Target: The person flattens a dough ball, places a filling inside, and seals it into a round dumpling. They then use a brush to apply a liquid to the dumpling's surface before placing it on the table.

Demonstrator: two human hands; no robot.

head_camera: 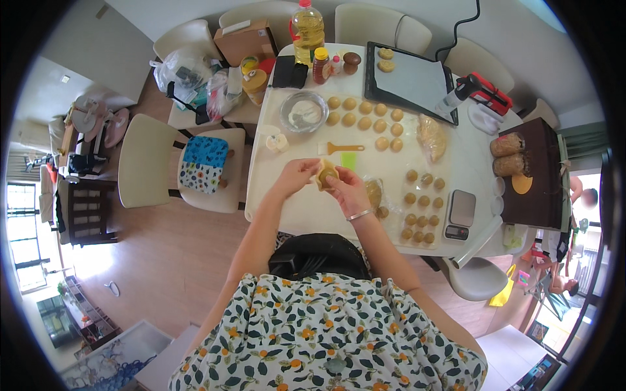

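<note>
A pale dough wrapper [319,182] is cupped around a greenish-brown filling ball [328,175], whose top still shows. My left hand [297,176] pinches the wrapper's left edge. From the other side my right hand [353,193] holds it, the thumb resting on the filling. Just beyond my hands lie a brush with a wooden handle [345,147] and a light green scraper [349,160]. Beside my right wrist is a plastic-wrapped lump of filling [374,193], partly hidden. Rows of pale dough balls [365,107] sit farther back; darker filling balls [410,198] stand in rows at the right.
A bowl of flour [304,112] stands at the back left. Behind are an oil bottle [308,34] and a baking tray [415,80] with two shaped pastries [386,59]. Wrapped dough [431,138] and a kitchen scale [462,209] lie right. People [562,283] are far off.
</note>
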